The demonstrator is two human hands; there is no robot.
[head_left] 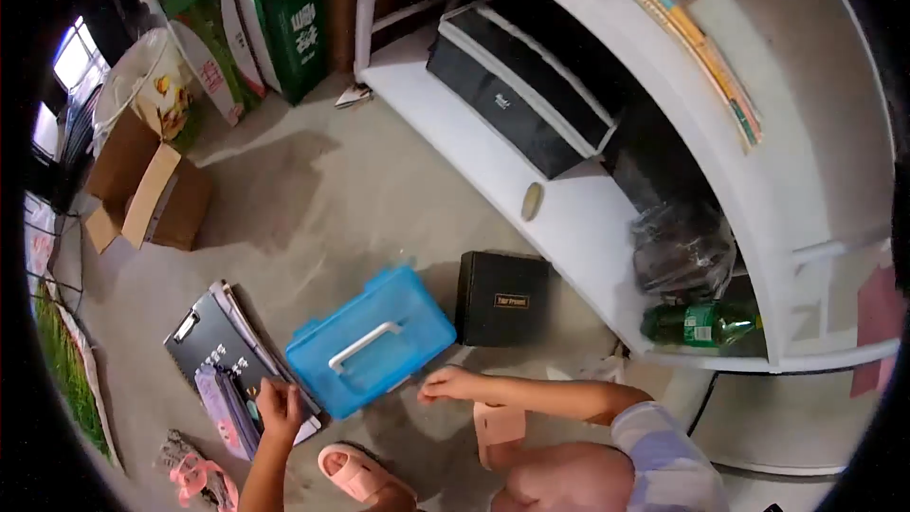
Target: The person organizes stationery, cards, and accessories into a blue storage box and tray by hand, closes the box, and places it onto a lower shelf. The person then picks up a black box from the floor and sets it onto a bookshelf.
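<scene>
My left hand, its fingers curled in, is over the right edge of a black clipboard lying on the floor. What its fingers hold, if anything, is hidden. A purple pencil case lies on the clipboard's lower part, just left of that hand. Beside them is a translucent blue plastic box with a white handle, its lid closed. My right hand is close to the box's lower right edge, fingers bent and closed; I cannot tell whether it touches the box.
A black gift box stands right of the blue box. A white shelf holds a black storage box and a green bottle. An open cardboard box is at the left. My feet wear pink slippers.
</scene>
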